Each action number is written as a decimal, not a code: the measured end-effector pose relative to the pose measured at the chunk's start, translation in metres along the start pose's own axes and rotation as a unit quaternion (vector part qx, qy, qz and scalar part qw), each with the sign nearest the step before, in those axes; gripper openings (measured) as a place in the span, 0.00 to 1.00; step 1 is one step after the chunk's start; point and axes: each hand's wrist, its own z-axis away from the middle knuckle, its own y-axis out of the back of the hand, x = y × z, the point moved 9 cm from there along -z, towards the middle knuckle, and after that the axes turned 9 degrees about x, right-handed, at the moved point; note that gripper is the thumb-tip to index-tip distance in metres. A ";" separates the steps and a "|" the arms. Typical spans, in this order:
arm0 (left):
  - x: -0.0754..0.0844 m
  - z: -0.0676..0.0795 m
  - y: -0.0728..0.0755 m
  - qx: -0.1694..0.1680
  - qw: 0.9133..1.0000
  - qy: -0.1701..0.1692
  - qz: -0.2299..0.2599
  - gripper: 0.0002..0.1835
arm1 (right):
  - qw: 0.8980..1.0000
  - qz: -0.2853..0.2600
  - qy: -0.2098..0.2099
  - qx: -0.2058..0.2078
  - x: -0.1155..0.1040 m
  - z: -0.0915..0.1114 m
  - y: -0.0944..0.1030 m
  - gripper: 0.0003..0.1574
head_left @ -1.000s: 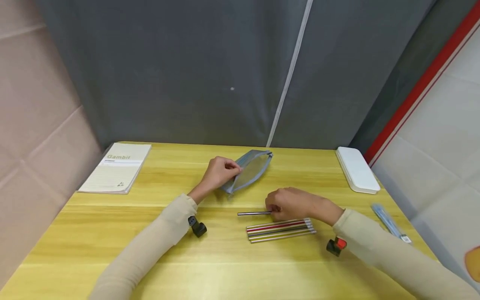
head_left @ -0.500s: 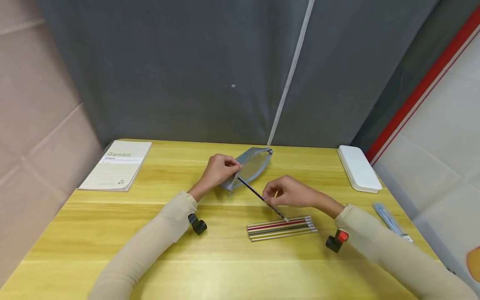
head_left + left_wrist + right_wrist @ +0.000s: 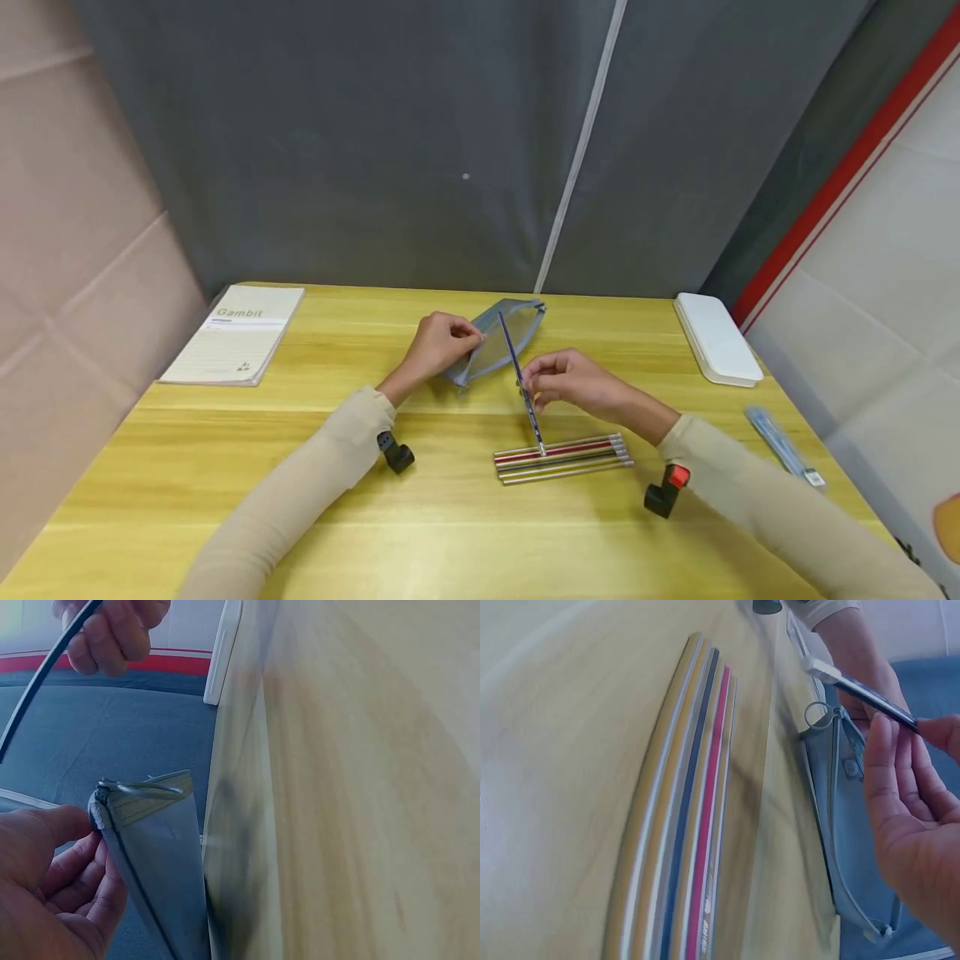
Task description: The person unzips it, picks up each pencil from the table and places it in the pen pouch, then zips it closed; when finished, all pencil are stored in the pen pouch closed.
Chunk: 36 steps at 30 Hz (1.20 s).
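My left hand [image 3: 438, 346] pinches the edge of a grey-blue zip pouch [image 3: 527, 327], which stands with its mouth spread; its corner and zip ring show in the left wrist view. In front of the pouch, my right hand [image 3: 573, 385] holds a dark blue pencil [image 3: 512, 346] between thumb and fingers. That pencil slants upward, its far end overlapping the pouch mouth and its white-tipped end [image 3: 823, 670] towards me. Below it, several gold, red and dark pencils [image 3: 562, 457] lie side by side on the wooden table [image 3: 420, 533].
A notebook [image 3: 232, 337] lies at the back left. At the back right is a white flat box [image 3: 718, 340]. Nearer on the right lies a slim light-blue packet [image 3: 783, 446]. A grey curtain [image 3: 337, 167] hangs behind the table.
My right hand has raised the dark pencil from near the row and swung it from lying level to pointing towards the pouch. My left hand keeps its hold on the pouch.
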 end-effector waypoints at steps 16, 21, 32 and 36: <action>-0.001 -0.001 0.001 -0.005 1.000 -0.005 0.002 0.09 | 0.949 -0.266 -0.119 0.120 0.021 -0.004 0.015 0.11; 0.001 0.002 0.000 -0.009 1.000 -0.007 0.006 0.08 | 0.923 -0.319 -0.166 0.136 0.027 -0.006 0.013 0.12; 0.005 0.004 -0.003 -0.009 1.000 -0.011 0.005 0.07 | 0.911 -0.324 -0.212 0.140 0.032 -0.026 0.008 0.10; 0.005 0.005 -0.002 -0.008 1.000 -0.014 0.001 0.07 | 0.915 -0.312 -0.212 0.144 0.031 -0.038 0.009 0.10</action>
